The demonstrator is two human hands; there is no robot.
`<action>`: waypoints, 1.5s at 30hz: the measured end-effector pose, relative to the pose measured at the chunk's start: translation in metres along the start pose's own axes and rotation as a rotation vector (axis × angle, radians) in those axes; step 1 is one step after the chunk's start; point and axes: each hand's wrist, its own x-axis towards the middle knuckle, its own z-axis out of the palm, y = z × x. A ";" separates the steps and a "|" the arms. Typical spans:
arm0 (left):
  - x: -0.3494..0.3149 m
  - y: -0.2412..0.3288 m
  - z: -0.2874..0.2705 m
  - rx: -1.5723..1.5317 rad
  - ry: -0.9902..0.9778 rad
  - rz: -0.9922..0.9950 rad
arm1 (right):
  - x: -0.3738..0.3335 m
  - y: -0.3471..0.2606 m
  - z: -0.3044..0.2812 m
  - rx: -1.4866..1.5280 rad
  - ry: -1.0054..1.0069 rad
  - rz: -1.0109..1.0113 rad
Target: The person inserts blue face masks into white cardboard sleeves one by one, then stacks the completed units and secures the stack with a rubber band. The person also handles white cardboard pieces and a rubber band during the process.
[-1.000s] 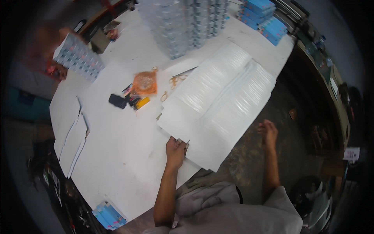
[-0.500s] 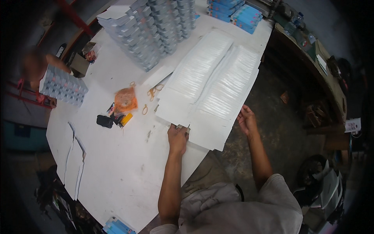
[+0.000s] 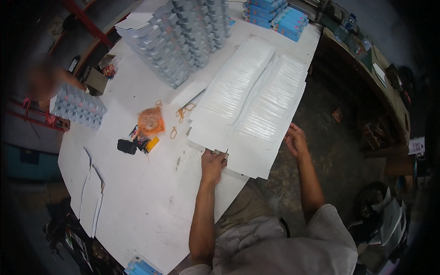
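Note:
Two side-by-side rows of overlapping white card blanks (image 3: 254, 107) lie fanned out along the right side of the table, their layered edges shining. My left hand (image 3: 212, 166) is closed on the near edge of the blanks, at the notch between the two rows; its fingertips are partly hidden under the card. At the right edge of the right-hand row is my right hand (image 3: 296, 139), its fingers bent and pinching the card's rim. Part of that grip is hidden behind the edge.
Tall stacks of folded grey-white card pieces (image 3: 176, 41) stand at the back of the white table (image 3: 151, 192). Blue packs (image 3: 289, 22) lie beyond. An orange bag (image 3: 151, 122), rubber bands (image 3: 182, 112) and a black pouch (image 3: 126, 146) lie left. Another person (image 3: 46, 78) handles a smaller stack (image 3: 79, 106).
The whole view has shifted slightly. Both my hands keep their places on the white card blanks. At the left, the other person's head and arm have moved a little.

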 end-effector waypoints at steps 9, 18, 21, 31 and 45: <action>-0.001 -0.001 0.002 0.059 -0.049 -0.044 | -0.013 -0.025 0.014 -0.148 0.126 -0.074; -0.038 0.015 -0.047 0.203 0.075 0.061 | -0.014 -0.039 0.014 -0.178 0.136 -0.029; -0.041 0.014 -0.072 0.122 0.212 0.137 | -0.018 -0.064 0.051 -0.260 0.221 -0.040; -0.045 0.009 -0.086 0.040 0.225 0.161 | -0.016 -0.043 0.017 -0.371 0.260 0.057; -0.046 0.006 -0.087 0.036 0.219 0.180 | -0.020 -0.034 0.020 -0.208 0.140 0.086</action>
